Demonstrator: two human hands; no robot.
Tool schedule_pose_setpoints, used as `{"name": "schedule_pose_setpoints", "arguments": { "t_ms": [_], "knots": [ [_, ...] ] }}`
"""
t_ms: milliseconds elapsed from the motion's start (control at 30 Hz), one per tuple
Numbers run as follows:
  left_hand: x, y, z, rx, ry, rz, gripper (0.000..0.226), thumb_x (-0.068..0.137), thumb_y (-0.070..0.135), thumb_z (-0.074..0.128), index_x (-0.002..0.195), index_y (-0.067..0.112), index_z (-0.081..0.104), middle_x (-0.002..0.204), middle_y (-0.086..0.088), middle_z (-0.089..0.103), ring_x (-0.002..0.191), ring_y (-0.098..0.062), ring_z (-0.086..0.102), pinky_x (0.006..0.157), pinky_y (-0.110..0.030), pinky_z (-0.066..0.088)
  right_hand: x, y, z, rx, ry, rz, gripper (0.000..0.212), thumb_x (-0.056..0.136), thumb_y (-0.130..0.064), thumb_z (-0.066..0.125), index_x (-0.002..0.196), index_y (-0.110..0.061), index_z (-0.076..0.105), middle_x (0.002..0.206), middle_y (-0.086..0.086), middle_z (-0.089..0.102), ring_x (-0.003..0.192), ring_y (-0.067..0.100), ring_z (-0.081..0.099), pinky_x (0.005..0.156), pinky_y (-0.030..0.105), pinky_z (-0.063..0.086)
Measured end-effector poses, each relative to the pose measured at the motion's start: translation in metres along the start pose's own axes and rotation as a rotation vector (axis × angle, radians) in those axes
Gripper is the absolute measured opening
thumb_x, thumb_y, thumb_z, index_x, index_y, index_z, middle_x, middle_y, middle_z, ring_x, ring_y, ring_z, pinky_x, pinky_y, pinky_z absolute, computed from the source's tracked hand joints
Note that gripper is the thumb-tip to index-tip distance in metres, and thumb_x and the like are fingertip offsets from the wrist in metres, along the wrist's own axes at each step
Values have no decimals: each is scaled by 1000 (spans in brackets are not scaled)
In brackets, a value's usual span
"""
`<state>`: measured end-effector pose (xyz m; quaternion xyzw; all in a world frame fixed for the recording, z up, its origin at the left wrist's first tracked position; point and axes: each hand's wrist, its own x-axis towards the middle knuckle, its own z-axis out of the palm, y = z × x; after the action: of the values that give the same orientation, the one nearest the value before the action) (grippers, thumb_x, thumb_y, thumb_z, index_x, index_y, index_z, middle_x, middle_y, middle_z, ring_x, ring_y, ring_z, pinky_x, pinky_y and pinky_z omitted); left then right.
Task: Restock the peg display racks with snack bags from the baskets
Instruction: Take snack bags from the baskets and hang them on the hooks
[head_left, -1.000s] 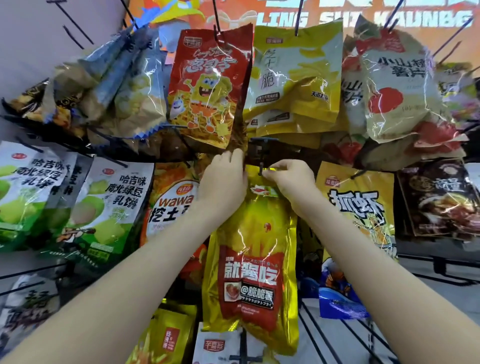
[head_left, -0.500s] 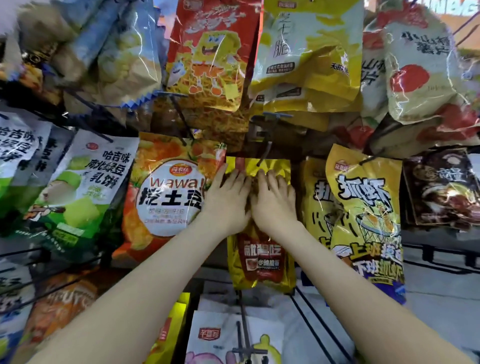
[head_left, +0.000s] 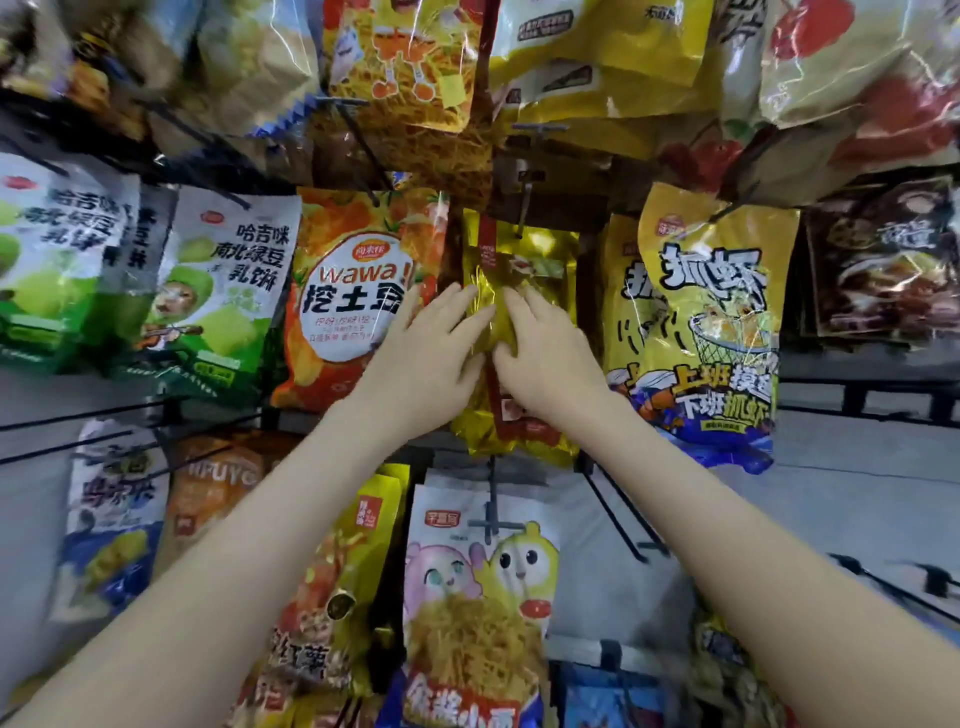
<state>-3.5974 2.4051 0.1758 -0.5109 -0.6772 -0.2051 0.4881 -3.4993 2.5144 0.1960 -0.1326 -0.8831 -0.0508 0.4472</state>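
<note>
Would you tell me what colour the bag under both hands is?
The bag is shiny gold with a red strip; best in the head view.

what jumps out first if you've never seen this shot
Two bare hands, left hand and right hand, press flat on a gold snack bag hanging mid-rack. Flanking it hang a bright orange wawa bag on its left and a yellow bag on its right.
</note>
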Motion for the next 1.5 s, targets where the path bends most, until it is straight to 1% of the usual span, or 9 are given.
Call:
{"name": "schedule_pose_setpoints", "arguments": {
  "t_ms": [233, 333, 400, 567, 733, 900, 1000, 1333, 1500],
  "knots": [
    [-163, 111, -37, -250, -44, -303, 44, 91, 26, 42, 128, 8, 56, 128, -9, 58, 116, -20, 50, 95, -24, 36, -156, -18, -16, 396, -4, -173, 40, 93, -13, 52, 132, -7, 51, 130, 11, 55, 121, 28, 47, 100, 36, 37],
    [-254, 182, -41, -261, -149, -392, 41, 86, 26, 43, 119, 7, 60, 113, -12, 65, 105, -21, 55, 86, -24, 37, -265, -12, -7, 512, -111, -234, 31, 90, -14, 49, 118, -5, 60, 110, 13, 64, 105, 28, 55, 89, 33, 38],
    [-319, 229, -39, -286, -270, -494, 40, 84, 28, 42, 118, 12, 58, 109, -11, 66, 101, -19, 53, 81, -26, 40, -342, -4, 8, 575, -233, -207, 30, 88, -16, 47, 109, -3, 62, 97, 14, 64, 94, 26, 55, 82, 30, 37],
    [-498, 338, -23, -413, -832, -784, 47, 85, 34, 33, 112, 10, 62, 108, -10, 64, 98, -30, 62, 81, -35, 49, -543, 32, 66, 616, -772, 115, 30, 88, -10, 50, 116, -5, 63, 113, 16, 64, 108, 34, 58, 94, 38, 43],
    [-690, 422, 22, -459, -1119, -812, 28, 73, 28, 40, 98, 23, 53, 84, -3, 65, 66, -24, 66, 50, -25, 49, -759, 62, 134, 503, -1160, 393, 37, 87, -16, 45, 119, -8, 62, 114, 16, 64, 108, 34, 59, 93, 42, 47],
    [-866, 499, 85, -499, -1460, -861, 44, 77, 21, 43, 115, 14, 62, 109, -14, 64, 85, -37, 66, 69, -42, 58, -966, 89, 202, 402, -1412, 511, 46, 89, 0, 52, 134, -7, 49, 126, 17, 55, 122, 35, 46, 102, 41, 37],
    [-938, 532, 132, -370, -1615, -753, 76, 80, 19, 66, 147, 21, 31, 147, -10, 37, 126, -32, 46, 101, -38, 41, -1051, 101, 245, 368, -1470, 550, 54, 92, -4, 51, 144, -9, 37, 139, 15, 46, 131, 31, 38, 107, 40, 32],
    [-1088, 553, 229, -8, -1334, -451, 67, 70, 33, 73, 129, 5, 59, 138, -15, 53, 127, -34, 49, 107, -52, 29, -1158, 70, 445, 753, -1626, 494, 95, 81, -26, 76, 153, -17, 14, 149, -6, 30, 136, 12, 27, 109, 31, 26],
    [-1091, 547, 234, -146, -1130, -600, 33, 80, 11, 55, 107, -6, 65, 123, -22, 60, 120, -35, 49, 97, -50, 47, -1167, 42, 471, 698, -1604, 310, 49, 83, -17, 71, 125, 1, 55, 124, 15, 55, 117, 29, 49, 99, 33, 38]
  ]
}}
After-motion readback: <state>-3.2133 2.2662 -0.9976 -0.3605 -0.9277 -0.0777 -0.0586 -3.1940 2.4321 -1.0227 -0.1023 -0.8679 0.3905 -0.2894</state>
